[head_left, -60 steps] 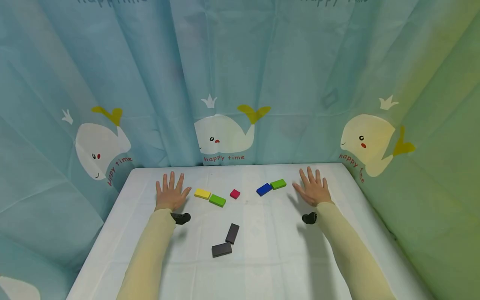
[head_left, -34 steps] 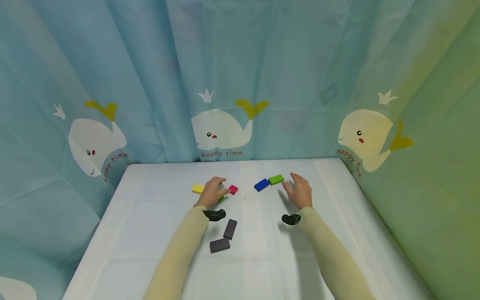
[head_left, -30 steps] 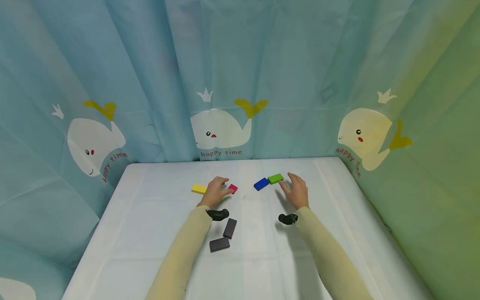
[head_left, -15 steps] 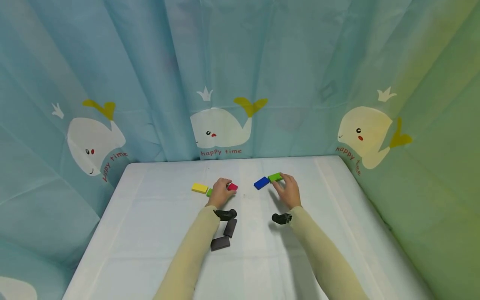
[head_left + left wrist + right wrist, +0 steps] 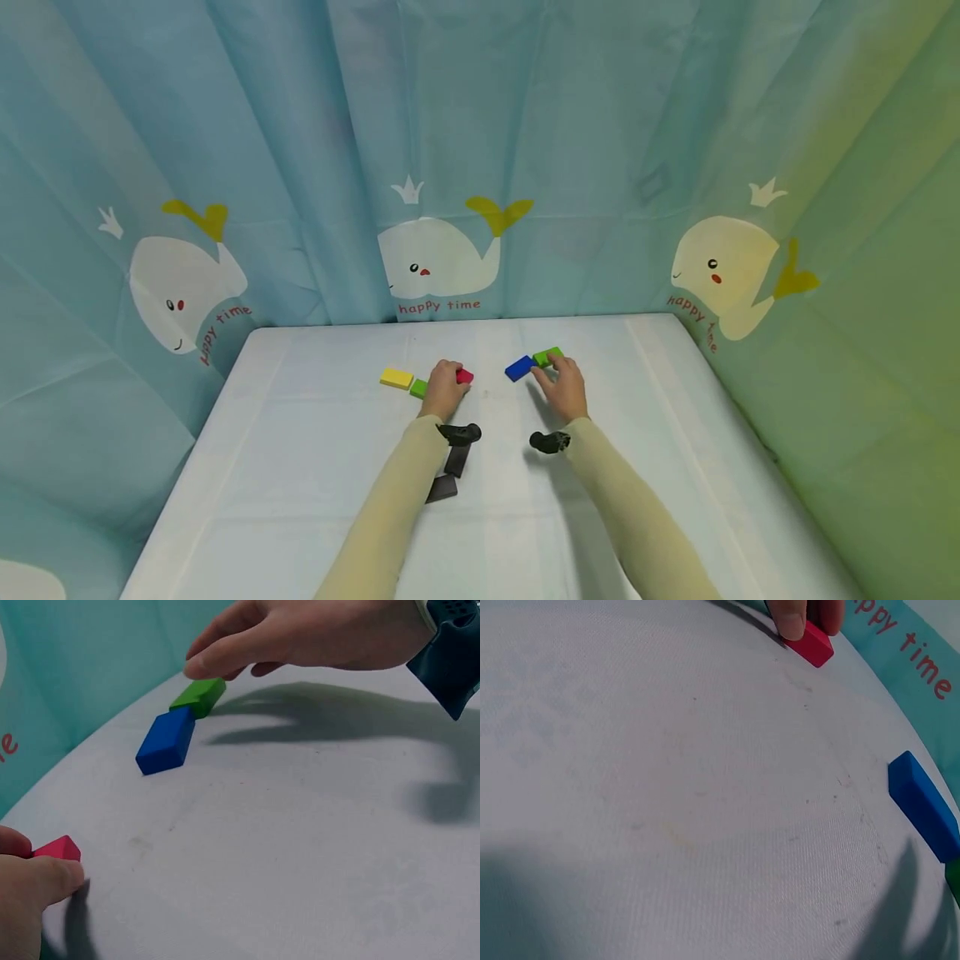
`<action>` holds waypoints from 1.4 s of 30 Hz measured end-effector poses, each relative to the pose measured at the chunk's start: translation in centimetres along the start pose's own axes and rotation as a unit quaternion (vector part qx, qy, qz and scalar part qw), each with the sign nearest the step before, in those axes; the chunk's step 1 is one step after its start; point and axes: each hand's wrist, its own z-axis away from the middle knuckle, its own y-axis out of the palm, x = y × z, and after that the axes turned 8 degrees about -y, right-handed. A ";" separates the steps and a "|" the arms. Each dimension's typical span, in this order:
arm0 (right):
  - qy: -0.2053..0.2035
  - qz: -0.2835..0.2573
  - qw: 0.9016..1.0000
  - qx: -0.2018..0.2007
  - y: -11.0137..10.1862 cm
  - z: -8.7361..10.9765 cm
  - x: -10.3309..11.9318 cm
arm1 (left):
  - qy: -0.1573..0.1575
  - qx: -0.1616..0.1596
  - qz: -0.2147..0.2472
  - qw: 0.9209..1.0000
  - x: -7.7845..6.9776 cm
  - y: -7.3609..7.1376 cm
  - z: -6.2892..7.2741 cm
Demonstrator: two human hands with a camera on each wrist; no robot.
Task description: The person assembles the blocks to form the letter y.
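In the head view my left hand (image 5: 444, 392) is over the table's far middle, its thumb and fingers pinching a small red block (image 5: 465, 377). The right wrist view also catches this red block (image 5: 812, 645) between thumb and finger. My right hand (image 5: 566, 392) hovers at a green block (image 5: 546, 358), whose near end meets a blue block (image 5: 520, 368). Seen from the left wrist, the fingers of the right hand (image 5: 300, 637) extend just above the green block (image 5: 199, 697), loosely bent and gripping nothing.
Left of the left hand lie a yellow block (image 5: 396, 378) and another green block (image 5: 418, 388), partly covered by that hand. Two dark blocks (image 5: 457, 461) sit nearer, partly behind the left sleeve. A whale-print curtain (image 5: 450, 167) rises behind the white table (image 5: 300, 467).
Both hands have moved inward from lying spread at the sides. The left has reached the red block and pinches it; the right has come leftward to the green block. The blocks stay in place.
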 end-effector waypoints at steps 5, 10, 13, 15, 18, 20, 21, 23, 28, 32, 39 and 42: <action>0.014 -0.001 1.000 0.000 0.5 0.1 0.1 | -0.019 -0.004 0.034 0.999 -0.4 0.6 0.1; 0.014 -0.008 1.000 -0.006 0.9 0.1 0.2 | -0.032 0.008 0.132 0.991 -1.0 1.0 0.1; 0.012 -0.017 1.000 -0.012 1.1 0.0 0.3 | -0.047 0.024 0.172 0.984 -1.4 0.9 0.0; 0.012 -0.022 1.000 -0.012 1.3 0.1 0.4 | -0.057 0.034 0.185 0.980 -1.5 0.8 0.0; 0.016 -0.030 0.999 -0.007 1.6 0.1 0.5 | -0.067 0.043 0.192 0.978 -1.7 0.6 0.1; 0.019 -0.026 0.999 -0.001 1.9 0.1 0.5 | -0.068 0.044 0.194 0.978 -1.7 0.5 0.2; 0.021 -0.024 0.999 0.001 2.1 0.0 0.5 | -0.070 0.046 0.197 0.977 -1.8 0.5 0.3; 0.024 -0.018 1.000 0.003 2.4 0.0 0.5 | -0.071 0.049 0.200 0.976 -1.8 0.4 0.4; 0.026 -0.007 1.000 0.000 2.9 -0.2 0.7 | -0.069 0.057 0.209 0.974 -2.1 0.4 0.5; 0.026 0.009 1.000 0.004 3.1 -0.4 0.7 | -0.066 0.065 0.211 0.973 -2.3 0.5 0.6; 0.007 0.034 0.999 0.028 3.3 -0.9 0.4 | -0.055 0.074 0.211 0.973 -2.3 0.7 0.8; -0.003 0.034 0.999 0.033 3.4 -1.1 0.3 | -0.050 0.079 0.211 0.973 -2.2 0.9 0.7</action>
